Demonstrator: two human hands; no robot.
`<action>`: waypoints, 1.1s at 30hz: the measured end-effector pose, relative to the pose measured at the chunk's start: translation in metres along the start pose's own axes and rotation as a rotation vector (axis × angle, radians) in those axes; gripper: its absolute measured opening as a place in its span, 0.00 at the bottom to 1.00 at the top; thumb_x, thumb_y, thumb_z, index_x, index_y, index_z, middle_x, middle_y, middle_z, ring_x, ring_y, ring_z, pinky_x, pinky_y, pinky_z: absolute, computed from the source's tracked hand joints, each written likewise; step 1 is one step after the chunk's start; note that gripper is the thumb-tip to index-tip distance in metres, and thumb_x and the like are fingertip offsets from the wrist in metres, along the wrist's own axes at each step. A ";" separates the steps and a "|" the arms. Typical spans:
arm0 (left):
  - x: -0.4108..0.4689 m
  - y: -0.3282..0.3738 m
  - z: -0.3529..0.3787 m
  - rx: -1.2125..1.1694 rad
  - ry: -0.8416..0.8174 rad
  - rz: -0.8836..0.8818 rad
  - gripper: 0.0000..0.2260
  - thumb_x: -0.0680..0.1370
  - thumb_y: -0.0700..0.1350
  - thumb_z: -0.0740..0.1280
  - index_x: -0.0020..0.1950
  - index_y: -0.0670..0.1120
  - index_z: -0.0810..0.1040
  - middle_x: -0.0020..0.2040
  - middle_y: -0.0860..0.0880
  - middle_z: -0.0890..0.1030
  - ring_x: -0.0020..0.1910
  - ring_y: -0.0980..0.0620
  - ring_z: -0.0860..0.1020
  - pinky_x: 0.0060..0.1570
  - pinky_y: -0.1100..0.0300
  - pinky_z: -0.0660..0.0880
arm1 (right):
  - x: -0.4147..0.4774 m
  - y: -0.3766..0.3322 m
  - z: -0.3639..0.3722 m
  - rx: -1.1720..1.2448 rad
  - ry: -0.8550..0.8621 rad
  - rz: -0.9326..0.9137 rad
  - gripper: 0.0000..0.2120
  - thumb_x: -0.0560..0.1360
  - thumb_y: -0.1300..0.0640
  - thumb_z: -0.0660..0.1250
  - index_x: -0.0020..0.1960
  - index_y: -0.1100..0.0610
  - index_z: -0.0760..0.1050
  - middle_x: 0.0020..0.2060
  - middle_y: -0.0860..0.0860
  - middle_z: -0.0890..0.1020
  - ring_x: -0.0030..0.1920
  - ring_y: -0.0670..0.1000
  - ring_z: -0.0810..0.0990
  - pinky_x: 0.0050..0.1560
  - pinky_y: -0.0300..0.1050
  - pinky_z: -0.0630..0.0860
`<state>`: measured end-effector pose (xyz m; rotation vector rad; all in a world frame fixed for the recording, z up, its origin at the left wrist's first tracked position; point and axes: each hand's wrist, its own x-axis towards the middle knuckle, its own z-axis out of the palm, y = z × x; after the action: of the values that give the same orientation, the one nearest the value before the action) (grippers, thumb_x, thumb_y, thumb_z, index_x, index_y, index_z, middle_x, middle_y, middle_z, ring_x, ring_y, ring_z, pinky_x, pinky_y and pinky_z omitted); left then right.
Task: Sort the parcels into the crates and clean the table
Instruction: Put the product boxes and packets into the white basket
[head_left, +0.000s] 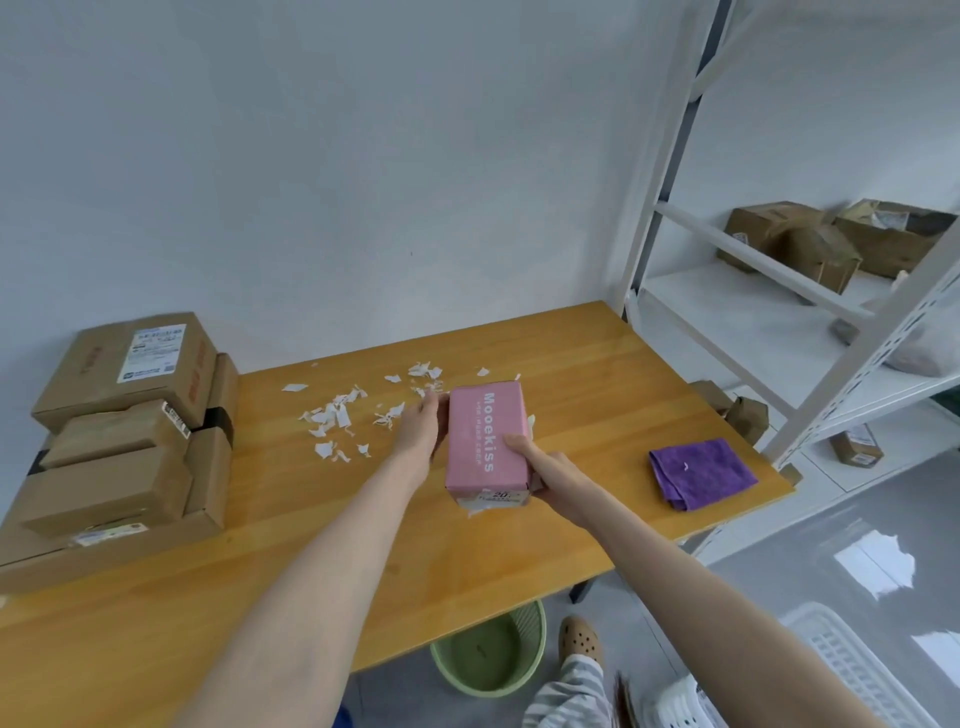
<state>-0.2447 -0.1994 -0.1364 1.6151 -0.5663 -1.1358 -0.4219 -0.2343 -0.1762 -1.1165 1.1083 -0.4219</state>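
A pink box printed "Mooekiss" (485, 439) is held a little above the wooden table (322, 561), near its middle. My left hand (418, 434) grips its far left edge. My right hand (553, 475) holds its near right corner, thumb on the top face. Several brown cardboard parcels (124, 431) are stacked at the table's left end. Torn white paper scraps (358, 410) lie scattered behind the pink box. A folded purple cloth (701, 472) lies at the table's right end.
A white metal shelf rack (779, 312) stands to the right, with cardboard boxes (810, 247) on it. A green basket (491, 652) sits on the floor under the table's front edge. A white crate (857, 670) is at bottom right.
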 end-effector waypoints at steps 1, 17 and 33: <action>-0.004 0.004 0.000 -0.030 -0.093 -0.047 0.24 0.81 0.60 0.47 0.56 0.48 0.77 0.55 0.47 0.81 0.50 0.51 0.78 0.51 0.55 0.74 | 0.001 -0.001 0.000 0.010 -0.003 -0.010 0.30 0.71 0.40 0.70 0.54 0.68 0.78 0.42 0.58 0.80 0.42 0.54 0.78 0.44 0.45 0.75; -0.017 -0.004 -0.025 0.276 -0.150 -0.292 0.47 0.68 0.74 0.32 0.75 0.49 0.62 0.74 0.41 0.64 0.71 0.39 0.64 0.69 0.41 0.57 | 0.022 -0.027 0.010 -0.012 -0.111 -0.049 0.44 0.56 0.32 0.75 0.55 0.68 0.77 0.44 0.59 0.79 0.44 0.55 0.77 0.46 0.47 0.75; 0.005 -0.009 -0.025 0.168 -0.262 -0.270 0.24 0.74 0.67 0.60 0.56 0.48 0.74 0.51 0.45 0.80 0.48 0.47 0.78 0.51 0.55 0.75 | 0.039 -0.025 -0.006 -0.078 -0.075 0.097 0.42 0.75 0.29 0.44 0.68 0.62 0.70 0.50 0.55 0.80 0.58 0.52 0.74 0.72 0.49 0.59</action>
<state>-0.2220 -0.1883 -0.1461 1.7351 -0.6398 -1.5503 -0.4038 -0.2775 -0.1739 -1.1326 1.1153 -0.2603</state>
